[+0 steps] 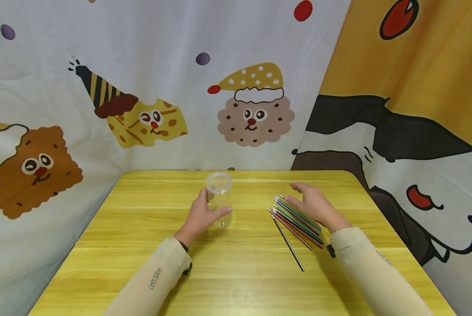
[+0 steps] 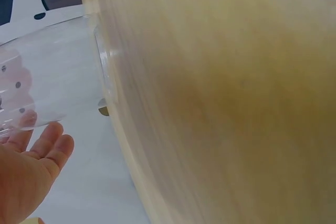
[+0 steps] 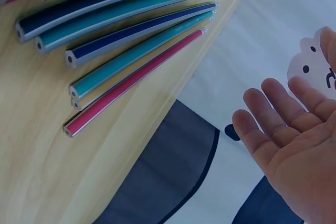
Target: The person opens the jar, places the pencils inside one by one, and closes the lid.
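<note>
Looks like a curtained-off tabletop nook, in what building cannot tell; furnished with a wood-grain table [image 1: 244, 245] at six o'clock, hung with white cartoon cloth [image 1: 161, 79] from nine to twelve, orange-backed cartoon cloth [image 1: 417, 96] towards two

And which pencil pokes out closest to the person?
The dark pencil splayed away from the other pencils: a gap widens between them, and its near end is leftmost and lowest in the head view.

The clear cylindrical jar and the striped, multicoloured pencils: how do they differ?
The clear cylindrical jar is broad and see-through; the striped, multicoloured pencils are slender and opaque. The jar is upright; the pencils lie flat. The left hand holds the jar; the pencils are unheld. Both have a hand close by.
</note>
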Available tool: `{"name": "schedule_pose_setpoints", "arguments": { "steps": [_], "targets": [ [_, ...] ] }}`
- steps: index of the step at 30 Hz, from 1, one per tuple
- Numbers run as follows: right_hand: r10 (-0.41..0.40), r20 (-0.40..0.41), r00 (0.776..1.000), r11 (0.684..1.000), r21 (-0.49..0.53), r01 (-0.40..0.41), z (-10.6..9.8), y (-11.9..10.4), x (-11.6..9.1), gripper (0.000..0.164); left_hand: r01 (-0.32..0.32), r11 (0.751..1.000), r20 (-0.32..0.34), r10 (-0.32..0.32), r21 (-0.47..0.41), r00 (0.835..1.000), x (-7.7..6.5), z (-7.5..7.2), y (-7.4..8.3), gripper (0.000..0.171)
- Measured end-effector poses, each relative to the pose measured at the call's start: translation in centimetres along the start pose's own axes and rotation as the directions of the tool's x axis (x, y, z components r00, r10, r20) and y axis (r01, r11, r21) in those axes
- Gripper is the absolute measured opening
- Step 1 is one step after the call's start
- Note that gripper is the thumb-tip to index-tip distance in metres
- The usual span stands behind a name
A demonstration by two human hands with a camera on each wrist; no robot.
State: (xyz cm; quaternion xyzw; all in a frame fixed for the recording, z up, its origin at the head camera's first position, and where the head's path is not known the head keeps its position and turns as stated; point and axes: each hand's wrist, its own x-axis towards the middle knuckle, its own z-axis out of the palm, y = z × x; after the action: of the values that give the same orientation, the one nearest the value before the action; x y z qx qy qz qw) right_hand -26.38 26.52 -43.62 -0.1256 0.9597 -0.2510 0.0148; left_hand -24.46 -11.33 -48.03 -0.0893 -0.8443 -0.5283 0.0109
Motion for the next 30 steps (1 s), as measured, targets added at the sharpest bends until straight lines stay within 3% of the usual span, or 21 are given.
{"name": "schedule_pose_setpoints", "arguments": {
  "steps": [9, 25, 30],
  "targets": [
    [0.000, 0.008, 1.000, 1.000, 0.011, 0.000, 0.1, -0.6, -0.1, 0.078, -0.023, 1.000, -0.014, 0.024, 0.007, 1.000, 0.1, 0.2, -0.1, 0.093],
    [-0.052, -0.008, 0.999, 0.998, 0.031, 0.052, 0.2, -1.7, -0.1, 0.065, -0.057, 0.998, -0.028, 0.057, 0.023, 0.998, 0.2, 0.4, 0.6, 0.091],
    [-0.092, -0.013, 0.996, 0.991, 0.097, 0.093, 0.4, -3.0, -0.1, 0.066, -0.086, 0.995, -0.030, 0.088, 0.053, 0.996, 0.3, 0.4, 0.8, 0.087]
  ]
}}
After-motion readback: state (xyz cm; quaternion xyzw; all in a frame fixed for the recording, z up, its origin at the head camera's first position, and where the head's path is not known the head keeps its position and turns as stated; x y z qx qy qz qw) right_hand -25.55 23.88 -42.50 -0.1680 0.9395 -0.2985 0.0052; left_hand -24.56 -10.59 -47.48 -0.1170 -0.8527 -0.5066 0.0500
